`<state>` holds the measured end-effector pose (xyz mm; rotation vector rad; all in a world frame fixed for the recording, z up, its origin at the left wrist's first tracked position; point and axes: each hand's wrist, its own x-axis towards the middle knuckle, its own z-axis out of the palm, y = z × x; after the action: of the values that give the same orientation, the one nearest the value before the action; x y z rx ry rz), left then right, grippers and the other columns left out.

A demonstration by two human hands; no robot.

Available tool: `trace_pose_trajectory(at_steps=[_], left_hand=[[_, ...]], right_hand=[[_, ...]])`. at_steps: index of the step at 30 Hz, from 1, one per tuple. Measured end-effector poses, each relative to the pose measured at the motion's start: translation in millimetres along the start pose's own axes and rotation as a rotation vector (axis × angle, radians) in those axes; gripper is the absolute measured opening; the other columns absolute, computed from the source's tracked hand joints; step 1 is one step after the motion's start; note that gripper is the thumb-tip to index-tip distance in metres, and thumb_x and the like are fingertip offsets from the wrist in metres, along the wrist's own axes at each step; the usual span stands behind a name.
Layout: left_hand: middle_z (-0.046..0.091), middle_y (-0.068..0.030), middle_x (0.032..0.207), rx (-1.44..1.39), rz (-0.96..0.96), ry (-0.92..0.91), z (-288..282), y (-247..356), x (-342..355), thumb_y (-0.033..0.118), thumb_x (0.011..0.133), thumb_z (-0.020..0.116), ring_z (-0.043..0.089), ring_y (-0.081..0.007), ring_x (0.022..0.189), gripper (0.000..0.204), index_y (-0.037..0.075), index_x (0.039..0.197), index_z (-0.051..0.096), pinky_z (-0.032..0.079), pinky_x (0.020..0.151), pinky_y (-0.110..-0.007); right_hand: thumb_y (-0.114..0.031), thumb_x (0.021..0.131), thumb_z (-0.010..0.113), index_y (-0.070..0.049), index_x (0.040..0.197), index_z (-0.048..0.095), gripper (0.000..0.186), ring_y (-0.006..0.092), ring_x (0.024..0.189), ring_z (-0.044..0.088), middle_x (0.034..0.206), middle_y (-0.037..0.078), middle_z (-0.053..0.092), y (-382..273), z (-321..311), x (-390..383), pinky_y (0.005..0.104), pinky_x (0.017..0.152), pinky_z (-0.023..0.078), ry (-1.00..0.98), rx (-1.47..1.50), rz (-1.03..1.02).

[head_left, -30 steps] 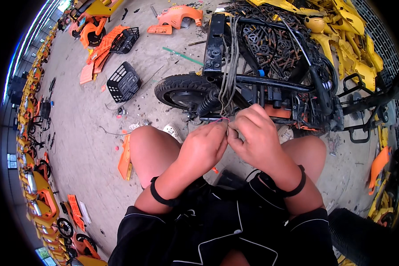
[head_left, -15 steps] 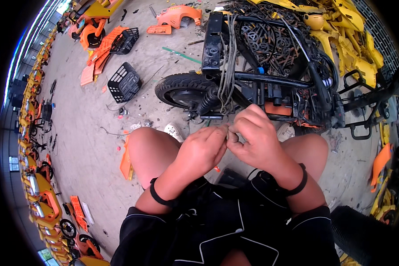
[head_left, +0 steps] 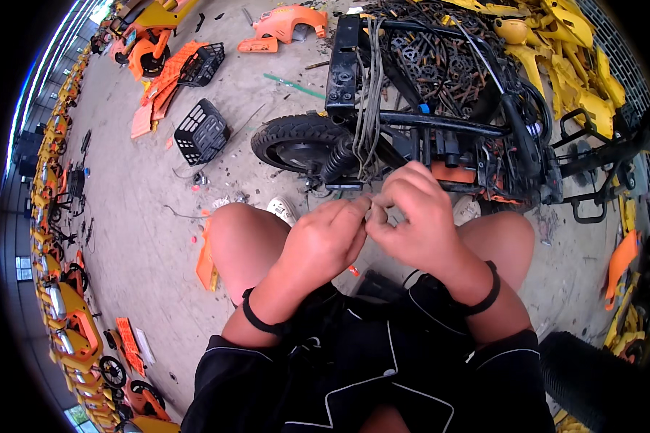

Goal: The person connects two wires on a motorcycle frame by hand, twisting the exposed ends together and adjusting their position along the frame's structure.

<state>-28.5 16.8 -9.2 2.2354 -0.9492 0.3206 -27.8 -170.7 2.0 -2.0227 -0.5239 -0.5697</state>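
My left hand (head_left: pixel 326 234) and my right hand (head_left: pixel 414 220) meet fingertip to fingertip above my lap. Both are closed in a pinch, and whatever sits between the fingers is too small or hidden to name. Just beyond them a stripped black scooter frame (head_left: pixel 448 127) lies on the floor, its wheel with a black tyre (head_left: pixel 296 144) pointing left. Over the frame's rear part hangs a bundle of grey cables (head_left: pixel 370 94), whose lower end comes down close behind my hands.
Behind the frame is a heap of metal parts (head_left: pixel 430 65), with yellow body panels (head_left: pixel 574 72) to its right. A black basket (head_left: pixel 203 133) and an orange panel (head_left: pixel 292 24) lie on the floor. Parked scooters (head_left: pixel 72 317) line the left side.
Both hands stay pinched together and have shifted very slightly. The fingers of my right hand have moved a little left. Nothing else has visibly moved.
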Motion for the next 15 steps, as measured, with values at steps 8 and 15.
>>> trace_pose_trajectory(at_steps=[8, 15], left_hand=[[0.068, -0.0112, 0.081, -0.406, -0.263, 0.057, -2.3, 3.2, 2.3, 0.002, 0.095, 0.063, 0.068, -0.0217, 0.07, 0.025, 0.002, 0.12, 0.068, 0.054, 0.064, -0.034], [0.058, 0.0012, 0.071, -0.802, -0.63, 0.033, -11.5, 7.2, 8.8, 0.006, 0.105, 0.055, 0.054, -0.0053, 0.065, 0.021, 0.0, 0.118, 0.07, 0.046, 0.06, -0.024]], right_hand=[[-0.003, 0.084, 0.075, -0.001, 0.079, 0.062, 0.014, 0.0218, 0.072, 0.058, 0.076, 0.007, 0.058, 6.3, -14.8, 8.2, 0.0344, 0.066, 0.049, -0.031, 0.184, 0.16], [-0.012, 0.097, 0.068, 0.0, 0.091, 0.062, 0.015, 0.0157, 0.073, 0.056, 0.084, 0.006, 0.059, 20.3, -19.8, 6.1, 0.0308, 0.066, 0.047, -0.289, 0.177, 0.424]])
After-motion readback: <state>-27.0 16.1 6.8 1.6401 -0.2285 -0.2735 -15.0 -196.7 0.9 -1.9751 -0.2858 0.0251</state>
